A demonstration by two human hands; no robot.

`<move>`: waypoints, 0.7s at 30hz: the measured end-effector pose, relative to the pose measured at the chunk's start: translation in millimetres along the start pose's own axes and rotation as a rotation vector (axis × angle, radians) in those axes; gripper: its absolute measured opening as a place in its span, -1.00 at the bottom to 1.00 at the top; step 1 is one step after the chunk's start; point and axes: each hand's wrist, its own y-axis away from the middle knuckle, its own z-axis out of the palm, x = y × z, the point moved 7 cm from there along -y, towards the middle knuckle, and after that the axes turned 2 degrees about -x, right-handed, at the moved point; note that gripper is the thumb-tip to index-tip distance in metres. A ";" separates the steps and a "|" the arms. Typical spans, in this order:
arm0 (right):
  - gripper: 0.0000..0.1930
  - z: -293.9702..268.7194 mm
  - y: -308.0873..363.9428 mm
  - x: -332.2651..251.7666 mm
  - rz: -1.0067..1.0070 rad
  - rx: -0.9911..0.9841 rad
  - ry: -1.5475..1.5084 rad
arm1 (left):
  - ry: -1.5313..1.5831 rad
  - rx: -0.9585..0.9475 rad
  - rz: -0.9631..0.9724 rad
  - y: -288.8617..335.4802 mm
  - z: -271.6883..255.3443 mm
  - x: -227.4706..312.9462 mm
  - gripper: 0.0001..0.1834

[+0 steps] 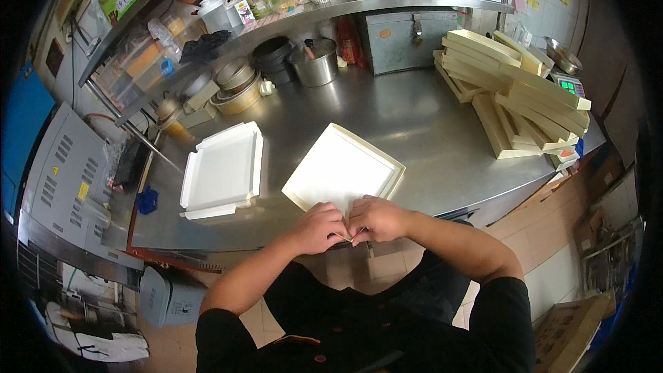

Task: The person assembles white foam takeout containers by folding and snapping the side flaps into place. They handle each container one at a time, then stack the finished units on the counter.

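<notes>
Where under fingers (360, 220), white box (347, 164) indistinct.

I have the open box (338, 159) straight ahead on my feed, on the table (373, 103), the left hand (319, 228) and right hand (379, 220) side by side at its near corner. To its left, apart, I see a second box (222, 169); farther back on the right, a pile of boxes (514, 86). Behind these I find the chest (411, 41), left of the pile, then pots (321, 70) left of the chest, below the shelf (394, 1).
</notes>
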 end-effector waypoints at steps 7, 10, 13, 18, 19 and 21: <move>-0.73 -4.1 10.6 -9.1 0.079 0.097 0.274 | -0.112 0.356 -0.072 19.0 3.9 18.2 -0.77; -0.66 -2.2 14.8 -4.0 0.206 0.170 0.364 | -0.325 0.411 -0.025 12.0 3.7 35.8 -0.73; -0.57 -2.0 19.1 -17.3 0.298 0.171 0.413 | -0.352 0.406 -0.114 1.4 -7.4 37.5 -0.78; -0.63 -57.2 32.2 -36.8 0.341 0.359 0.700 | -0.088 0.606 -0.150 -9.9 -41.1 42.9 -0.72; -0.65 -77.7 39.7 -39.3 0.339 0.391 0.777 | -0.052 0.631 -0.140 -11.1 -48.6 48.3 -0.68; -0.71 -129.9 48.7 -56.7 0.330 0.496 0.911 | -0.053 0.725 -0.119 -13.7 -84.4 74.5 -0.56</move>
